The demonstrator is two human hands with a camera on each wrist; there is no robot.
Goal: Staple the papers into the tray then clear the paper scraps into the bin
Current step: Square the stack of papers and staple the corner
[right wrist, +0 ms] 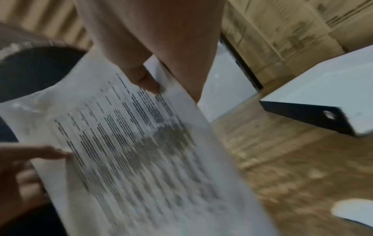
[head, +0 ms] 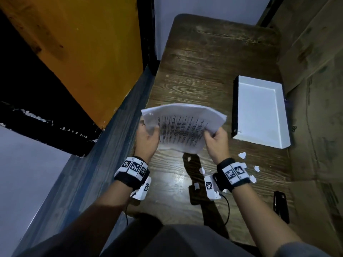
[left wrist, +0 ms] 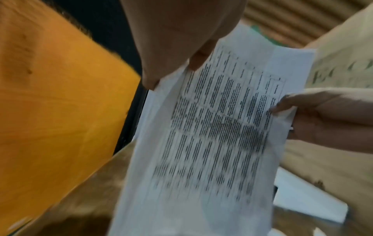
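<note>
Papers (head: 182,127) above table (head: 204,71), tray (head: 259,112) right (scraps (head: 242,155) nearer), stapler (head: 281,205) nearest

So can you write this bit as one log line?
left hand: grips printed white papers | right hand: grips papers | white rectangular tray: empty

The printed text on the papers (head: 182,127) is too blurred to read in every view.

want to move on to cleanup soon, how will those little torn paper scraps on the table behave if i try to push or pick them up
The paper scraps look small, thin and crumpled, so probably very light and apt to scatter if swept fast. They lie apart on the smooth, glossy table, so they would likely slide easily. Pinching each one could be fiddly; gathering them first seems easier.
</note>
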